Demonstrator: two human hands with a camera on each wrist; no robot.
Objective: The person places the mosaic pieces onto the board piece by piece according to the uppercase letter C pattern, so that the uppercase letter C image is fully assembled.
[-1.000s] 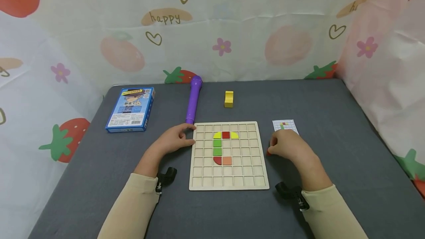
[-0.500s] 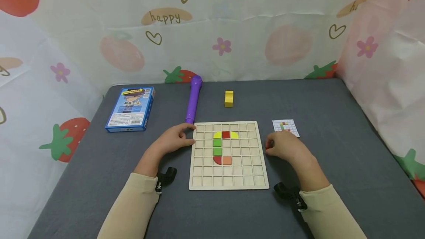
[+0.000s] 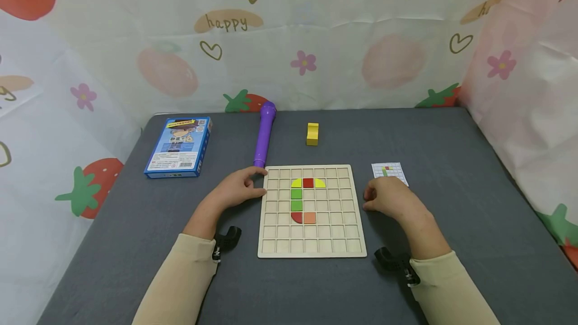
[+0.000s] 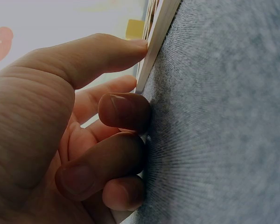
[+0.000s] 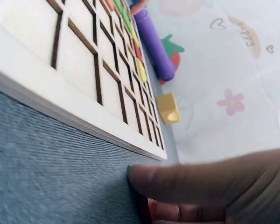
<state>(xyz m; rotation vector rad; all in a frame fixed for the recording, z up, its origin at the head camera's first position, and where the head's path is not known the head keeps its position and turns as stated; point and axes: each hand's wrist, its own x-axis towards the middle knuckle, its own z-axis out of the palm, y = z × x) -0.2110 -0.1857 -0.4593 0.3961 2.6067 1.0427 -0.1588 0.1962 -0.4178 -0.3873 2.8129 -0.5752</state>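
A square wooden grid board (image 3: 282,247) lies in the middle of the table. Coloured tiles sit in its cells: yellow quarter-rounds (image 3: 319,183), red, green (image 3: 296,205) and orange (image 3: 309,218) ones. My left hand (image 3: 234,188) touches the board's left edge with thumb and index fingertips, while the other fingers bend loosely in the left wrist view. Right of the board, my right hand (image 3: 394,196) pinches a small red tile (image 5: 145,208), mostly hidden by the thumb. Just beyond that hand lies a small printed pattern card (image 3: 395,168), partly covered by it.
A blue box (image 3: 178,147) lies at the back left. Behind the board's left corner is a purple microphone-shaped thing (image 3: 265,134), near the left fingertips. A yellow block (image 3: 312,134) stands behind the board. A patterned cloth (image 3: 334,29) hangs along the table's back edge.
My right hand has shifted very slightly, uncovering more of the card; the red tile, visible earlier at its fingertips, is now hidden in the head view. The left hand stays at the board's edge.
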